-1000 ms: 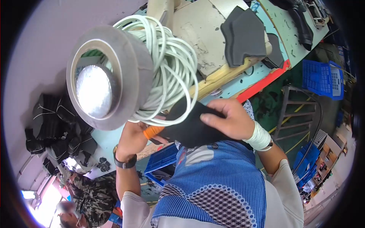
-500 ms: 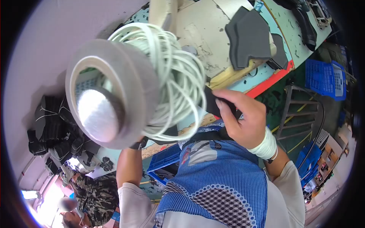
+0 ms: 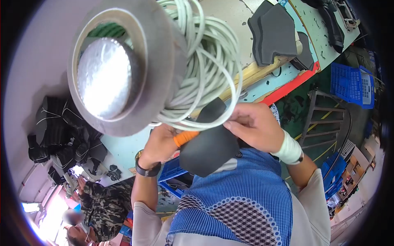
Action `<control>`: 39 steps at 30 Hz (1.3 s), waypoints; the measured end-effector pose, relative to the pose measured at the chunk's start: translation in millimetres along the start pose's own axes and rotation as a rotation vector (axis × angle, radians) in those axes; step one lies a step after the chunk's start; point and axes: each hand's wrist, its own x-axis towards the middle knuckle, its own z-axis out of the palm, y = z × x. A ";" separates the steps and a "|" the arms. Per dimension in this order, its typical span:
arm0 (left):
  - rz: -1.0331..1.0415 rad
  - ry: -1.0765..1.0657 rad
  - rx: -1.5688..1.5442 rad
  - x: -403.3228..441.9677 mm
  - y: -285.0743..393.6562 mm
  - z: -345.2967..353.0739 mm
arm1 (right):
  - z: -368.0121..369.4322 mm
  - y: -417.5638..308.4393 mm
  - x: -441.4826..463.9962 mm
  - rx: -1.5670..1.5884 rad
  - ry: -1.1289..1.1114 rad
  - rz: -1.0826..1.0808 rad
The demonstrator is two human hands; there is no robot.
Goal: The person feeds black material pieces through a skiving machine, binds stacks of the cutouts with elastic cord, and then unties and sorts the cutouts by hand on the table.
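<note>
A dark grey, flat foam piece (image 3: 211, 151) is held between my two hands in front of my apron, its broad rounded end hanging down. My left hand (image 3: 160, 143), with orange wrap on its thumb, closes on the piece's left edge; some of its fingers are hidden behind the cord. My right hand (image 3: 256, 125) pinches the right edge between thumb and bent fingers, with white wrapping around the wrist. Loops of white cord (image 3: 213, 78) hang in front of the foam's upper part. Close to the camera, a large grey ring-shaped spool (image 3: 164, 65) surrounds a shiny metal end (image 3: 104, 78).
Grey foam sheets (image 3: 276, 33) lie stacked at the back of the worktable, near its red edge (image 3: 289, 84). Tied black bundles (image 3: 61, 127) are at left. Blue crates (image 3: 347, 82), a metal rack (image 3: 320, 119) and a person in camouflage clothing (image 3: 104, 209) are around.
My left hand has come out from behind the spool and grips the foam piece. The foam now shows broadly below the cord. The spool and cord have shifted up in view.
</note>
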 end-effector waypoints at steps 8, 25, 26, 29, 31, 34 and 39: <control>0.074 0.213 0.141 2.9 -72.6 -66.6 | 16.1 5.4 32.0 -0.022 0.005 0.083; -0.192 0.280 0.166 25.1 -26.7 -78.4 | -37.8 -50.4 -25.8 -0.596 0.560 -0.303; -0.186 0.432 0.324 27.5 -52.3 -84.6 | -57.6 -51.4 -10.5 -0.866 0.658 -0.453; 0.090 0.720 0.726 35.3 -161.3 -97.8 | -80.0 -31.1 13.7 -1.472 0.832 -0.679; 0.174 0.880 0.615 43.5 -178.0 -102.6 | -53.7 -9.1 5.0 -1.465 0.808 -0.681; 0.217 0.840 0.250 18.3 -165.9 -99.7 | -10.5 25.6 -19.8 -0.943 0.420 -0.628; -0.019 0.443 0.572 -56.0 -53.0 -61.9 | 30.9 24.6 -21.3 -0.581 -0.154 -0.456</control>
